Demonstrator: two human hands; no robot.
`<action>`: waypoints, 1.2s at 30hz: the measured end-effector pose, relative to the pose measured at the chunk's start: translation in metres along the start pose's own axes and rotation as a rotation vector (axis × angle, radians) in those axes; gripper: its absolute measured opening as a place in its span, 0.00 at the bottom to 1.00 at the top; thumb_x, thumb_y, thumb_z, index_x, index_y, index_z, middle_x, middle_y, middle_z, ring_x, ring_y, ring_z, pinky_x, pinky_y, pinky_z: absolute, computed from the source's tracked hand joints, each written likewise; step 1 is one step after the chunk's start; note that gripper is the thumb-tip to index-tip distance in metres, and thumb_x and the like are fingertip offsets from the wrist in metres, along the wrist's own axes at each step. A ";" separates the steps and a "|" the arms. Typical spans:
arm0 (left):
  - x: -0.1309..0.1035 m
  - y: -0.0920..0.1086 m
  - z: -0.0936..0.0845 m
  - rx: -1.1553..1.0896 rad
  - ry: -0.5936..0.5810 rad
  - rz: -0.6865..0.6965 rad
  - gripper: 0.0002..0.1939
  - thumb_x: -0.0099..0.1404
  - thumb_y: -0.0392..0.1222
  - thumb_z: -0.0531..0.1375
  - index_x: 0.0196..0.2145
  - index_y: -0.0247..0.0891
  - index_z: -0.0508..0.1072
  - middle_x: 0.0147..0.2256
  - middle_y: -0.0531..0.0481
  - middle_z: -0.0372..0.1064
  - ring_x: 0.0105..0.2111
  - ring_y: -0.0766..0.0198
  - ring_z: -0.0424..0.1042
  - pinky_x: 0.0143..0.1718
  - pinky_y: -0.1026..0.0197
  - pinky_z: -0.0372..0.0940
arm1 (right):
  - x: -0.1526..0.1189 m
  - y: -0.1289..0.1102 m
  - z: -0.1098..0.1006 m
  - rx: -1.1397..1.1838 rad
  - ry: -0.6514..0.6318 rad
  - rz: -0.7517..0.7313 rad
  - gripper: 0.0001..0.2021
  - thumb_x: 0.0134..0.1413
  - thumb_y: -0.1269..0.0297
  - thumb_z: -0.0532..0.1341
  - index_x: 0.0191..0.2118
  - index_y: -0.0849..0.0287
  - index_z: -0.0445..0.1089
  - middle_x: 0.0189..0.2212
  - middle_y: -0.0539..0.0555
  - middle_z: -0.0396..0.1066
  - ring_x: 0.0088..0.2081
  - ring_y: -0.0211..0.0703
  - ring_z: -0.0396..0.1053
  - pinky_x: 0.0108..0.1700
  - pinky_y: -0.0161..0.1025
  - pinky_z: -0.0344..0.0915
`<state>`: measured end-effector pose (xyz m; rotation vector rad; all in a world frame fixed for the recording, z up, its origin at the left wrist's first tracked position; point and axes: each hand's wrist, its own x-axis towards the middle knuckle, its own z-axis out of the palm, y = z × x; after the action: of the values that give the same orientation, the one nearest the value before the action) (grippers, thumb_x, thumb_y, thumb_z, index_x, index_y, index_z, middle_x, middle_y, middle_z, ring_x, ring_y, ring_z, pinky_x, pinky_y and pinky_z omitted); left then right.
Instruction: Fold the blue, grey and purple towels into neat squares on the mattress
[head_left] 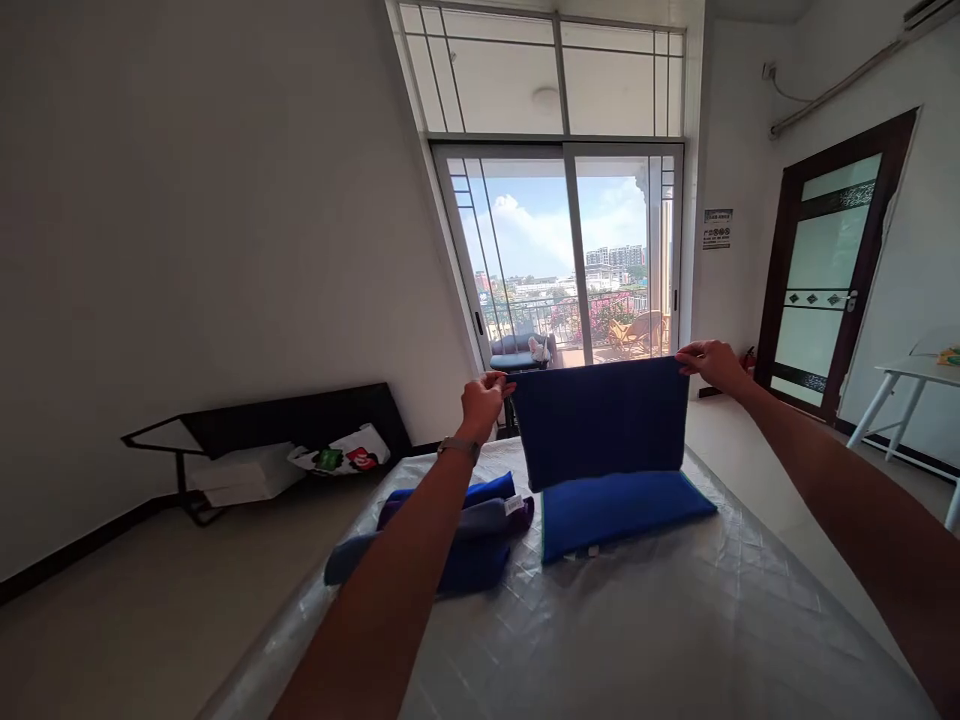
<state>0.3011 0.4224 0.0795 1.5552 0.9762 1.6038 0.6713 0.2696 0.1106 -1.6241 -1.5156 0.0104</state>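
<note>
Between both hands hangs a dark blue towel (606, 425), held up by its two top corners. My left hand (484, 400) pinches the left corner, and a watch or bracelet circles that wrist. At the other corner my right hand (711, 365) is closed in a pinch. Beneath the raised cloth, a bright blue folded towel (626, 515) lies flat on the plastic-covered mattress (637, 630). To its left rest several rolled or folded cloths in blue and purple (487, 520), one with a white tag; my left forearm partly hides them.
A black bench-like frame (300, 420) stands by the left wall, with a white box (251, 478) and a printed plastic bag (349, 452) at it. Sliding glass doors (570, 260) are ahead. On the right are a dark-framed door (840, 260) and a white table (919, 372).
</note>
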 end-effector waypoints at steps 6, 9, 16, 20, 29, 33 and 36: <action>-0.022 -0.037 -0.001 0.096 0.044 0.078 0.06 0.66 0.39 0.55 0.39 0.36 0.70 0.38 0.46 0.76 0.40 0.60 0.79 0.48 0.53 0.72 | -0.015 0.022 0.014 -0.035 0.028 -0.002 0.17 0.63 0.51 0.58 0.39 0.60 0.75 0.33 0.55 0.79 0.34 0.43 0.78 0.42 0.39 0.70; -0.086 -0.079 -0.011 0.206 -0.014 0.077 0.08 0.65 0.43 0.55 0.39 0.39 0.71 0.38 0.46 0.77 0.41 0.57 0.78 0.49 0.51 0.71 | -0.062 0.061 0.038 -0.084 -0.020 -0.011 0.18 0.61 0.47 0.58 0.38 0.56 0.76 0.28 0.52 0.78 0.31 0.46 0.76 0.38 0.40 0.70; -0.223 -0.167 -0.032 0.444 -0.299 0.059 0.07 0.59 0.42 0.56 0.32 0.43 0.73 0.38 0.45 0.79 0.41 0.53 0.78 0.48 0.50 0.72 | -0.182 0.141 0.108 -0.074 -0.285 0.076 0.20 0.56 0.45 0.55 0.30 0.54 0.78 0.35 0.56 0.80 0.37 0.51 0.76 0.43 0.45 0.71; -0.224 -0.178 -0.037 0.538 -0.364 0.087 0.11 0.63 0.42 0.53 0.37 0.41 0.74 0.41 0.42 0.78 0.45 0.51 0.76 0.53 0.46 0.68 | -0.190 0.150 0.114 -0.049 -0.246 0.088 0.18 0.56 0.49 0.54 0.33 0.53 0.77 0.40 0.56 0.79 0.41 0.52 0.76 0.48 0.46 0.70; -0.231 -0.170 -0.039 0.629 -0.467 0.084 0.13 0.63 0.38 0.51 0.40 0.42 0.75 0.45 0.43 0.77 0.50 0.53 0.73 0.57 0.48 0.66 | -0.203 0.147 0.120 -0.221 -0.259 0.108 0.15 0.59 0.59 0.52 0.39 0.54 0.76 0.44 0.55 0.78 0.45 0.49 0.75 0.51 0.45 0.69; -0.245 -0.145 -0.057 0.620 -0.479 0.044 0.14 0.63 0.38 0.52 0.42 0.43 0.76 0.44 0.43 0.77 0.49 0.51 0.74 0.54 0.50 0.67 | -0.207 0.129 0.124 -0.380 -0.193 0.128 0.14 0.57 0.65 0.53 0.41 0.54 0.76 0.48 0.58 0.76 0.52 0.54 0.71 0.57 0.50 0.64; -0.280 -0.117 -0.068 0.579 -0.502 0.011 0.12 0.64 0.40 0.53 0.38 0.46 0.77 0.38 0.47 0.78 0.42 0.52 0.77 0.47 0.53 0.71 | -0.209 0.098 0.143 -0.412 -0.088 0.043 0.14 0.57 0.67 0.53 0.41 0.54 0.76 0.51 0.58 0.74 0.55 0.56 0.68 0.59 0.52 0.61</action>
<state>0.2433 0.2295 -0.1573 2.2072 1.1923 0.8813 0.6183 0.1984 -0.1459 -2.0014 -1.6245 -0.2230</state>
